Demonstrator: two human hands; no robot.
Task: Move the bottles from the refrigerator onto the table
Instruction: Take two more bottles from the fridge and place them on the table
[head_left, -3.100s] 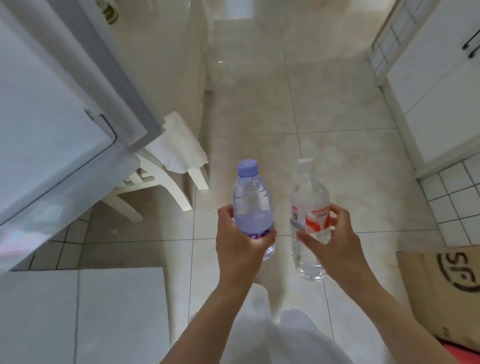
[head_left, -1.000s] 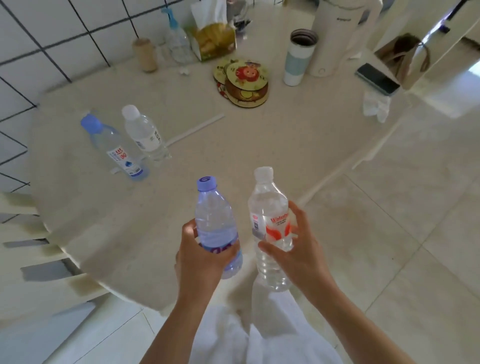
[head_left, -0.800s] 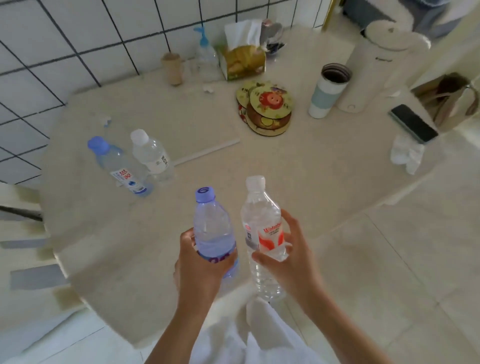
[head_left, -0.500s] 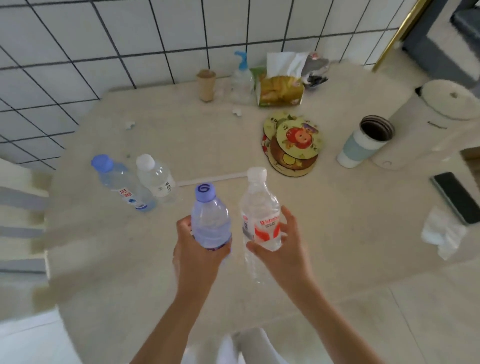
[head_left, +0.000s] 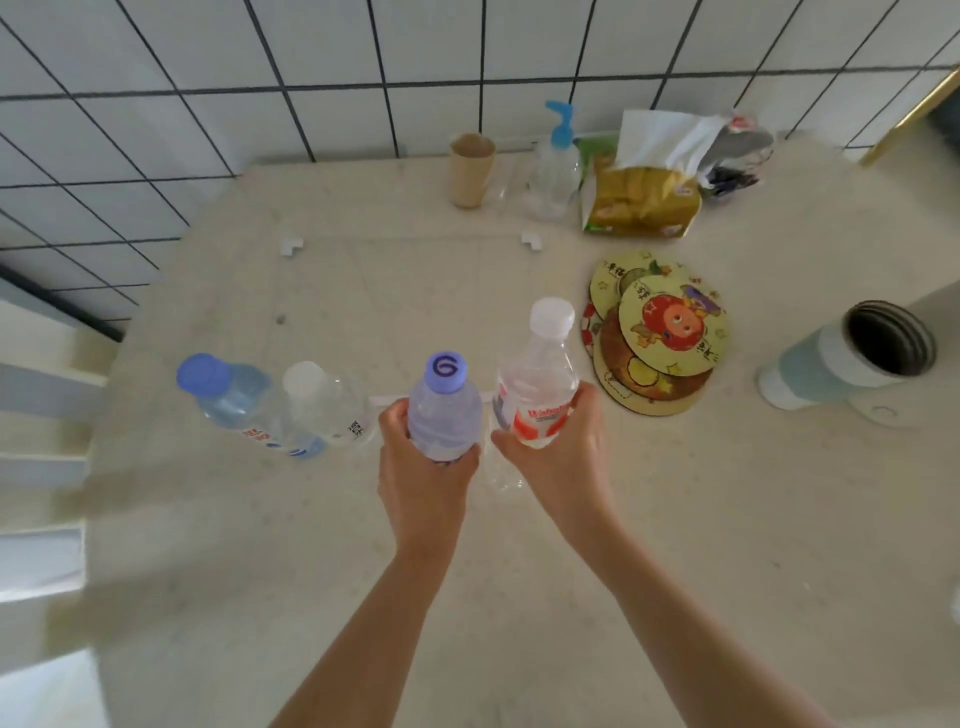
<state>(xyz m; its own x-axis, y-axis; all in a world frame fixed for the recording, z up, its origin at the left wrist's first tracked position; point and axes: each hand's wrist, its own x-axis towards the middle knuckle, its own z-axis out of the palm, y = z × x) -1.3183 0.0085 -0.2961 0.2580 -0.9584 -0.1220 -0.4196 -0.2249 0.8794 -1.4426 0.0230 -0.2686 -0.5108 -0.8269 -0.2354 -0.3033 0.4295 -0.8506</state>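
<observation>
My left hand (head_left: 423, 470) grips the purple-capped clear plastic bottle (head_left: 444, 410); my right hand (head_left: 558, 457) grips the white-capped, red-labelled clear bottle (head_left: 537, 392), both above the beige table (head_left: 675, 519). Risk: setting down leftward may topple the two standing bottles (head_left: 280, 402) just beside.

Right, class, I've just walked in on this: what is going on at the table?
A person stands at a beige table holding one water bottle in each hand. The left hand grips the purple-capped bottle; the right hand grips the white-capped bottle with the red label. Both are held over the tabletop; whether they touch it cannot be told. Two more bottles already stand to the left: a blue-capped bottle and a white-capped bottle.
</observation>
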